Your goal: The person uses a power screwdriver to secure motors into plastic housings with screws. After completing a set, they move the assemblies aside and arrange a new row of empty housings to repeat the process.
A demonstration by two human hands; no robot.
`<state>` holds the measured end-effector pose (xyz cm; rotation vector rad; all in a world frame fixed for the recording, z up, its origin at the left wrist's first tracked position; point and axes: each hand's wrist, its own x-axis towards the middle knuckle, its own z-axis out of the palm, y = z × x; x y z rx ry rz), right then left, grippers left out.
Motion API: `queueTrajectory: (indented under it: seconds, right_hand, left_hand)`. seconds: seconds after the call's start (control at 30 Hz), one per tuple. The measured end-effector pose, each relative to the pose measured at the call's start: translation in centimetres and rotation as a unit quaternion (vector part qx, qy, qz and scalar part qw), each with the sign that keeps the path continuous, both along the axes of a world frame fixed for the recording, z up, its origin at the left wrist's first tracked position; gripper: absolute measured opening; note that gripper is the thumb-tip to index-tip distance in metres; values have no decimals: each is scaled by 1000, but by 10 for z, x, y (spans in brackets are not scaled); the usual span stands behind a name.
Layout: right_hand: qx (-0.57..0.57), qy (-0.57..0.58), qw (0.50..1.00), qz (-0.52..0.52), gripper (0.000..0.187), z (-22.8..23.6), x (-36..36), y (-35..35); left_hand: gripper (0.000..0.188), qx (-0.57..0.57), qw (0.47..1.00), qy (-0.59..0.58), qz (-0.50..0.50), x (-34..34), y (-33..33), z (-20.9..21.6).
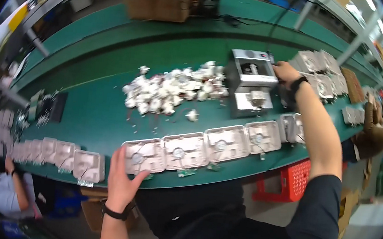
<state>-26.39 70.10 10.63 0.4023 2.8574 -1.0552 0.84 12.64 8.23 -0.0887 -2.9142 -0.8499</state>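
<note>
My left hand [122, 177] has its fingers and thumb spread around the near left corner of a shallow white plastic housing [162, 162], touching its left wall. That housing is the leftmost of a row of open housings [229, 138], each with a round part and wires inside; small green circuit boards [187, 172] hang at their front edges. At the far right, my right hand [287, 73] is curled against the upper right side of a grey metal bench machine [251, 81]; its fingertips are hard to make out. A small whitish part [257, 98] sits at the machine's front.
A heap of small white wired parts [176, 87] lies left of the machine on the green table [86, 112]. More housings [89, 167] line the left front edge; others are stacked [317, 70] at the right. A red plastic stool [294, 181] stands below. People sit at both ends.
</note>
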Motion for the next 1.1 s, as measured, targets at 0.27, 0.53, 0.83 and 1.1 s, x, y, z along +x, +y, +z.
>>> queueTrajectory:
  seconds: [0.27,0.53,0.83,1.1]
  right_hand:
    - [65,337,935,89,13,75,139,-198]
    - [222,219,904,293,34,-35,254,-391]
    - [243,226,914,235,12,-60,243,-402]
    - [165,218,926,262,16,-24,260,-398]
  left_hand:
    - [75,265,960,-11,88,25,-27,-44]
    - [50,459,885,14,77,27,-31,-82]
    - [46,464,884,40,39,33,-37,-92]
    - [48,401,902,132,92,62,-25,-63]
